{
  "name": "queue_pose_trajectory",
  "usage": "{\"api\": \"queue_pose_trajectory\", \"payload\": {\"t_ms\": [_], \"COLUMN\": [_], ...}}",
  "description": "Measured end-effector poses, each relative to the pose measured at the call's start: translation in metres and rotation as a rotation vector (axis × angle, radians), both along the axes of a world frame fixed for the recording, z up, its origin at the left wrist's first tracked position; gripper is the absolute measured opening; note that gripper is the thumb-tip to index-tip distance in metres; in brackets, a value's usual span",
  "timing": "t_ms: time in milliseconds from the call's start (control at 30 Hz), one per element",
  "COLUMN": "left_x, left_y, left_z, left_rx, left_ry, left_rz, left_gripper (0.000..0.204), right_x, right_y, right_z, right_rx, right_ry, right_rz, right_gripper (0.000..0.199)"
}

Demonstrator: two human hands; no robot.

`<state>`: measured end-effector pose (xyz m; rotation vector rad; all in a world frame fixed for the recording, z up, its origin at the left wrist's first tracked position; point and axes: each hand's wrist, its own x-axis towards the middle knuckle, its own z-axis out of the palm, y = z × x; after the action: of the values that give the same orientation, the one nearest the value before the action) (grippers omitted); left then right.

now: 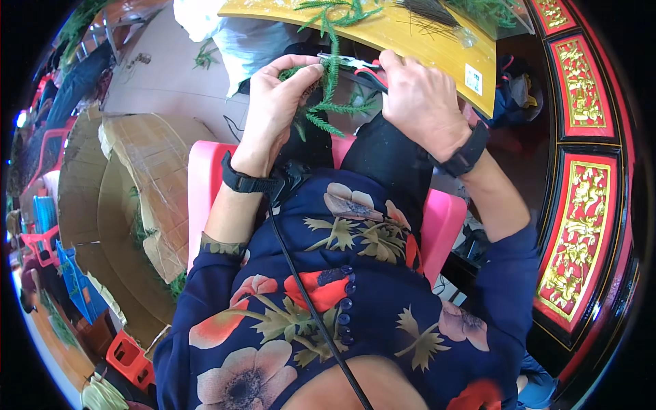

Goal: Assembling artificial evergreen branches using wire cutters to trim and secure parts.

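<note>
My left hand (270,102) is closed in a pinch on a green artificial conifer sprig (332,80), thumb and forefinger pressed together near its stem. The sprig's needled side shoots hang over my lap. My right hand (425,99) is wrapped round pliers (372,76) with red and black handles. Their metal jaws point left and reach the sprig's stem beside my left fingertips; whether they are clamped on it I cannot tell. Something brownish and bristly sits partly hidden in my left palm. Both hands are held just off the near edge of a yellow table (403,42).
More green sprigs (342,15) and a bundle of thin dark wires (432,15) lie on the table. A white plastic bag (251,51) stands left of it. At my left is a torn cardboard box (154,178) with greenery inside. Red-and-gold carved panels (577,239) line the right.
</note>
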<state>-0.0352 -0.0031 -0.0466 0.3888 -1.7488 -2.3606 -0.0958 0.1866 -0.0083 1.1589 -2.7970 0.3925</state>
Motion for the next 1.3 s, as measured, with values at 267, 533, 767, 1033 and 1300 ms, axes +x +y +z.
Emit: {"api": "queue_pose_trajectory", "payload": {"t_ms": [267,533,767,1033,1300], "left_x": [-0.006,-0.007,-0.005,-0.004,-0.002], "left_y": [-0.004,-0.009,0.001,0.004,0.005], "left_z": [-0.011,-0.017,-0.013,-0.009,-0.001], "left_rx": [0.060,-0.246,-0.336,-0.295,-0.221], "left_ry": [-0.020,0.076,0.194,0.252,0.307], "left_rz": [0.061,0.178,0.195,0.187,0.213], "left_gripper": [0.015,0.018,0.014,0.013,0.015], "right_x": [-0.002,0.004,0.003,0.000,0.001], "right_y": [-0.028,-0.014,-0.012,-0.010,0.003], "right_z": [0.025,0.029,0.009,0.018,0.006], "right_rx": [0.358,0.083,-0.012,-0.164,-0.028], "right_ry": [0.789,0.047,-0.366,-0.765,-0.383], "right_rz": [-0.032,-0.047,-0.080,-0.015,0.005], "right_gripper": [0.009,0.017,0.021,0.025,0.023]}}
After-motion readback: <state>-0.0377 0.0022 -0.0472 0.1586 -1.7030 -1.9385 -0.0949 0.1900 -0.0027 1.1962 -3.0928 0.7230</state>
